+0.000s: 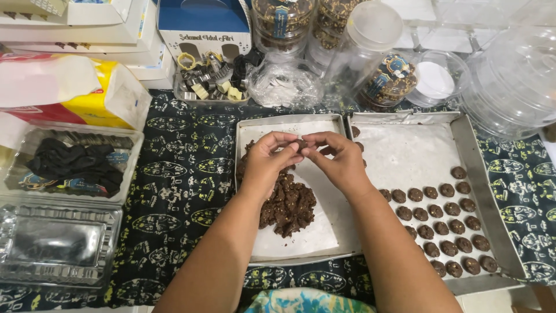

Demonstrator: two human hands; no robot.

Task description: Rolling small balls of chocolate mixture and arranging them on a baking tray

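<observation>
Item one: my left hand [269, 157] and right hand [339, 161], meeting at frame centre. I see the fingertips of both closed together around a small lump of brown dough [300, 143], held just above the left tray [246, 124]; each grip is pinched nearly shut on that lump.

Item two: the dough pile [289, 204], dark and flecked with pale bits, lying on the white paper lining the left tray, below my hands.

Item three: the right tray [475, 150], touching the left one, with rows of small round dough pieces [449, 229] at its lower right.

Item four: the worktop, covered by a dark patterned cloth [185, 174].

Item five: clear plastic jars [376, 35] along the upper edge; clear boxes [58, 243] at lower left.
</observation>
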